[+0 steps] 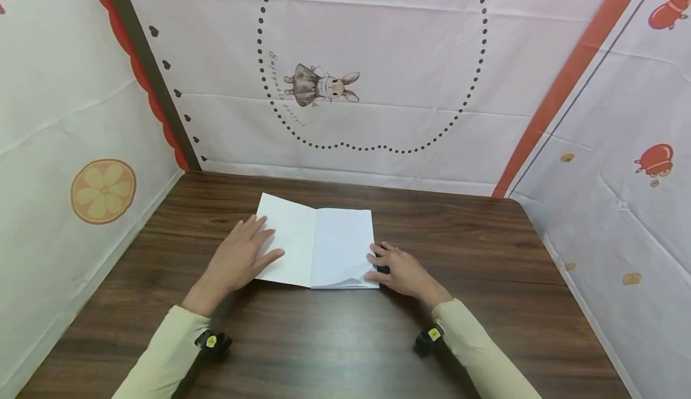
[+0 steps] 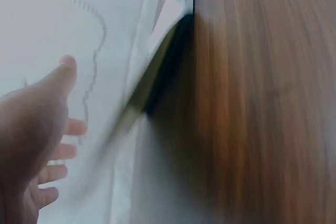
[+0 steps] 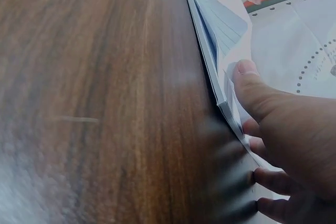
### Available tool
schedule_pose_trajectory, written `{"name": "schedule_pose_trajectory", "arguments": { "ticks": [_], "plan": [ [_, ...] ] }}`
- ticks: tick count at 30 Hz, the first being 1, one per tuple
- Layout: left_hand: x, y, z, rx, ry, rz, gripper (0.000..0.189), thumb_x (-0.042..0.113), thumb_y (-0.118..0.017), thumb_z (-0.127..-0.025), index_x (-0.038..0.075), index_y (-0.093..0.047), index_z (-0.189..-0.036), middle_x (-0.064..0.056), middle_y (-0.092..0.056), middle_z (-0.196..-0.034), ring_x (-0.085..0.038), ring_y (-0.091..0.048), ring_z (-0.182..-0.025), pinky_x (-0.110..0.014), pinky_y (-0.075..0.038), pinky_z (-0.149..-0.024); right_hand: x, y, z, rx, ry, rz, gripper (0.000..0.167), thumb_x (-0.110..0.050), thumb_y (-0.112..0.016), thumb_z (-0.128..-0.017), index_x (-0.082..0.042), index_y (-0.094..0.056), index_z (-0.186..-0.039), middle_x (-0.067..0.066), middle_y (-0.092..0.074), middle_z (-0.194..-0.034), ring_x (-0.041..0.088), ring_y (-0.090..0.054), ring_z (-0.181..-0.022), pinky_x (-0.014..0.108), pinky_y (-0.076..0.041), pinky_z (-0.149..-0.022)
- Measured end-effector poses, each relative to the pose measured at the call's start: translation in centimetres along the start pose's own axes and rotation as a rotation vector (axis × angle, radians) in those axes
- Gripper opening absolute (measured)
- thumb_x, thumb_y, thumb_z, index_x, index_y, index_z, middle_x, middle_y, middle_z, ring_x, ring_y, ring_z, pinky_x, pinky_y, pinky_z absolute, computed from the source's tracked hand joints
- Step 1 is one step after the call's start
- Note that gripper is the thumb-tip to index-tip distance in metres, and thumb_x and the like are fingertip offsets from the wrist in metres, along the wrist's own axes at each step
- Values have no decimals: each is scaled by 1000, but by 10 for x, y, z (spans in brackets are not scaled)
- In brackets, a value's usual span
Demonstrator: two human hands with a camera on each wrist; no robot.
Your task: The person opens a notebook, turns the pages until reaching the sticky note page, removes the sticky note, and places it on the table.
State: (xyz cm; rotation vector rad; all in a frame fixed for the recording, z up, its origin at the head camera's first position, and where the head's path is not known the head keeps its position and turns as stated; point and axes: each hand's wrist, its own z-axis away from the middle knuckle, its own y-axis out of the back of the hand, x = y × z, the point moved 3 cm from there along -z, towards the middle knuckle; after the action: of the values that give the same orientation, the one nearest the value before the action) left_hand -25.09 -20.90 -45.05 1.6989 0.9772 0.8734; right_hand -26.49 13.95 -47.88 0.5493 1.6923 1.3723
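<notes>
An open notebook (image 1: 324,240) with white lined pages lies flat in the middle of the dark wooden table (image 1: 486,279). My left hand (image 1: 237,261) rests on its left page, palm down and fingers spread; in the blurred left wrist view the left hand (image 2: 31,145) shows straight fingers. My right hand (image 1: 399,270) is at the right edge near the front corner, where a page corner is slightly lifted. In the right wrist view the right hand's (image 3: 289,129) thumb presses on the page stack of the notebook (image 3: 210,40), with the fingers curled beside and under that edge.
Printed white cloth walls enclose the table on the left (image 1: 81,147), back (image 1: 378,87) and right (image 1: 621,177). Bare wood surrounds the notebook on all sides, and the front table edge lies under my sleeves.
</notes>
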Motion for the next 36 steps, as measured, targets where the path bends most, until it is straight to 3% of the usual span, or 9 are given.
{"name": "schedule_pose_trajectory", "arguments": {
  "ticks": [2,5,9,14,20,24,27,32,36],
  "plan": [
    [23,2,-11,67,-56,-7,64,60,-45,-88,7,-59,-122,-17,-44,-138,-35,-34,-132,-50,-24,-108,0,0,0,-4,6,-1,65,-61,-51,-83,-17,-52,-131,2,-40,-143,26,-30,-136,48,-32,-105],
    [58,-3,-25,102,-161,16,62,60,-47,-87,10,-59,-121,-14,-47,-136,-33,-37,-130,-47,-28,-107,2,0,-1,-8,12,-7,66,-62,-50,-83,-17,-52,-131,2,-40,-143,27,-30,-136,49,-32,-105],
    [97,-21,-44,12,-305,51,66,67,-42,-85,15,-56,-125,-9,-44,-140,-28,-35,-132,-44,-29,-107,3,0,-2,-3,19,-3,65,-61,-50,-84,-16,-52,-131,2,-40,-143,28,-31,-135,49,-32,-105],
    [126,-43,-56,-98,-425,40,65,67,-41,-85,18,-56,-124,-8,-42,-141,-26,-35,-133,-44,-30,-107,4,0,-3,0,25,6,63,-59,-50,-85,-16,-52,-131,2,-41,-143,28,-31,-135,49,-32,-104],
    [143,-54,-60,-89,-484,6,42,47,-56,-88,18,-60,-119,-7,-50,-134,-24,-43,-127,-41,-36,-103,3,0,-2,-7,24,3,62,-58,-49,-87,-16,-51,-132,3,-40,-143,29,-30,-135,49,-31,-106],
    [150,-55,-61,-65,-507,-32,41,35,-62,-86,19,-57,-123,-2,-55,-127,-20,-49,-120,-39,-42,-96,2,-1,-2,-7,23,-10,62,-60,-48,-86,-17,-52,-132,2,-40,-143,29,-30,-136,49,-31,-105],
    [153,-53,-62,-8,-511,-46,39,28,-66,-84,20,-58,-121,0,-57,-123,-18,-52,-115,-37,-46,-91,3,-2,-2,1,35,-17,63,-62,-47,-86,-18,-52,-131,2,-40,-143,29,-30,-136,49,-32,-105],
    [151,-48,-65,121,-435,-54,13,24,-60,-89,20,-65,-99,3,-61,-118,-15,-55,-111,-32,-48,-87,4,-1,-2,-3,40,6,68,-60,-54,-82,-18,-48,-135,1,-41,-143,27,-31,-135,47,-35,-103],
    [146,-40,-64,237,-393,-37,12,22,-55,-90,16,-65,-89,3,-63,-111,-14,-57,-106,-31,-49,-83,4,0,-1,-13,17,30,74,-59,-59,-79,-17,-43,-138,-3,-42,-142,23,-32,-135,45,-36,-103]
  ]
}}
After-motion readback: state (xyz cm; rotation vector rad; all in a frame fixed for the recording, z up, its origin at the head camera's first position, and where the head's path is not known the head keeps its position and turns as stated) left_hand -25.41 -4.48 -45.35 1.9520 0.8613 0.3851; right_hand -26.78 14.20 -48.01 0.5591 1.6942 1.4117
